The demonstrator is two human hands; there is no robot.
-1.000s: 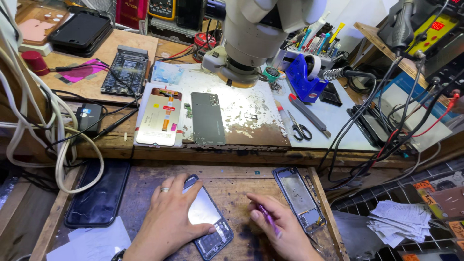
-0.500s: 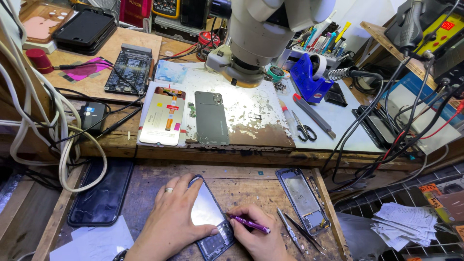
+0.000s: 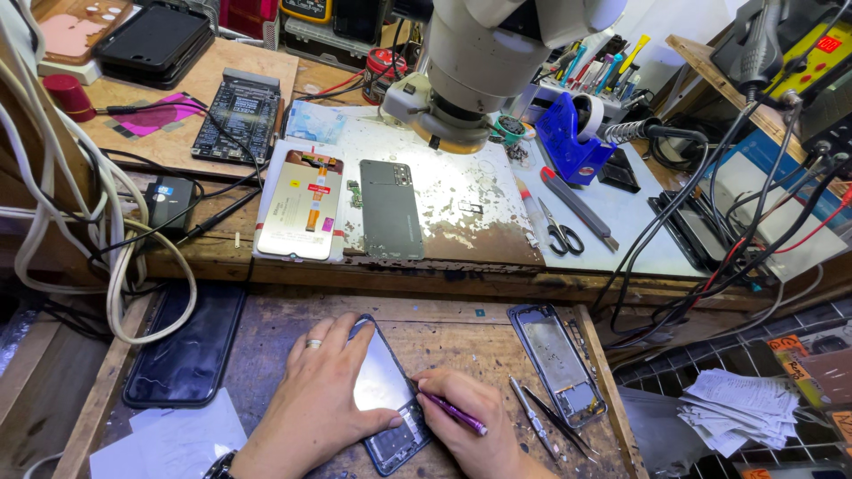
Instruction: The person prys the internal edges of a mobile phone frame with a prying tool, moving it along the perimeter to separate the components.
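Two hands work at six o'clock on the wooden counter (image 3: 497,330). A dark phone (image 3: 388,395) with a shiny, reflective face lies tilted there, pinned flat under the left hand (image 3: 324,390). The right hand (image 3: 470,426), its grip closed around a purple tool (image 3: 453,412), touches the phone's right edge. Since half a second ago, little has shifted.

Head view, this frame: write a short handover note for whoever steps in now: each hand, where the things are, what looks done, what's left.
Left hand: flat on the opened phone, pinning it to the lower wooden tray.
Right hand: holds a purple screwdriver, tip at the phone's right edge.
Nearby: tweezers and an empty phone frame to the right; a dark phone to the left.
Done: the phone's lower boards are exposed.
Left: work at the phone's edge appears unfinished.
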